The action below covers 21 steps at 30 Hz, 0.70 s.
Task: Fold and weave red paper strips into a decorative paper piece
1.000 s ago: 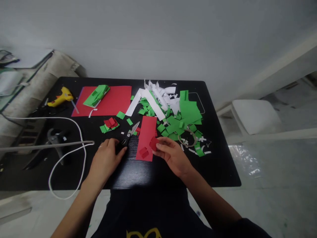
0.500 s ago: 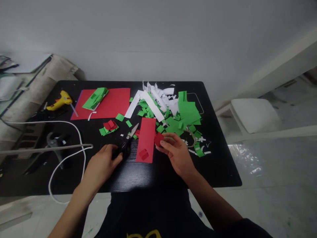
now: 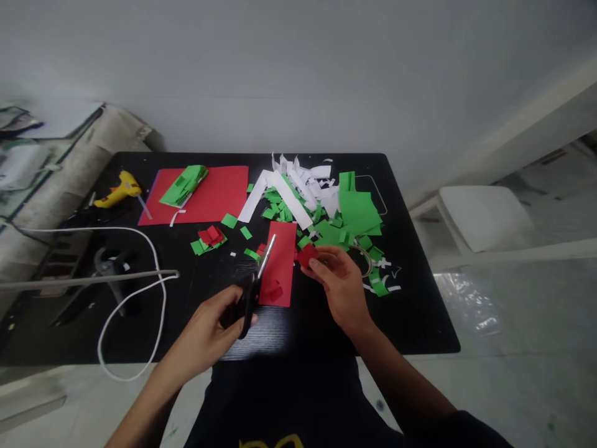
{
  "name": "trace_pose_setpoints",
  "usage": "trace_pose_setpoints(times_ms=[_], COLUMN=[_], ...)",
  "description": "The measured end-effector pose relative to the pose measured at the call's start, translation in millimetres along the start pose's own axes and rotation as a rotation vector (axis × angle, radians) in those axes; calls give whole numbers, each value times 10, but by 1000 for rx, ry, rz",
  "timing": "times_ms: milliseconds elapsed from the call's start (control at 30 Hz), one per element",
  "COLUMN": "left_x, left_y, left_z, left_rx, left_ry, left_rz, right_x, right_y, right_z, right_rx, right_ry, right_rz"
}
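Note:
My left hand (image 3: 217,326) is closed around the black handles of a pair of scissors (image 3: 252,292), whose blades point up and away over a red paper strip (image 3: 282,267). Between the thumb and fingers of my right hand (image 3: 338,280) is a small red paper piece (image 3: 308,255), just right of the strip. Small red cuttings lie on the strip's near end. Left of the strip sits a little pile of red and green paper pieces (image 3: 209,239).
Green paper sheets (image 3: 359,211), white paper strips (image 3: 291,199) and many scraps cover the table's back right. A yellow glue gun (image 3: 120,190) and a red sheet (image 3: 224,193) with folded green paper (image 3: 184,185) lie back left. A white cable (image 3: 161,305) loops over the left side.
My left hand has taken hold of the scissors, lifted them and moved them right over the red strip. My right hand still holds the red piece in nearly the same place.

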<state>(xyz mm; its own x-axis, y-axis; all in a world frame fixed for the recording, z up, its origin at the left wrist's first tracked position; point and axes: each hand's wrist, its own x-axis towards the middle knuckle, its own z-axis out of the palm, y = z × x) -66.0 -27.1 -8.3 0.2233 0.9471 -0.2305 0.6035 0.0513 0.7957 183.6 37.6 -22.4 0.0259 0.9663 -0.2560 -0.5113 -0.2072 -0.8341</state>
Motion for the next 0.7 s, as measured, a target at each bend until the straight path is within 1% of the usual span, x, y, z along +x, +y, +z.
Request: trace_pose_setpoints(times_ms=[167,333,467,700], left_x=[20,55,82,115], left_y=[82,150,137,118], left_z=[1,85,127,156], left_rx=[96,188,260,337], left_ry=[10,78,128,99], left_rz=[25,-3,7,36], right_x=[-26,-56,-74,-109], right_y=[7,10,-9,-28], right_z=[8,25,51,89], right_rx=[-28,-50,-52,-82], right_ry=[1,-4,18,-1], right_rz=[-56,-78,-81,-88])
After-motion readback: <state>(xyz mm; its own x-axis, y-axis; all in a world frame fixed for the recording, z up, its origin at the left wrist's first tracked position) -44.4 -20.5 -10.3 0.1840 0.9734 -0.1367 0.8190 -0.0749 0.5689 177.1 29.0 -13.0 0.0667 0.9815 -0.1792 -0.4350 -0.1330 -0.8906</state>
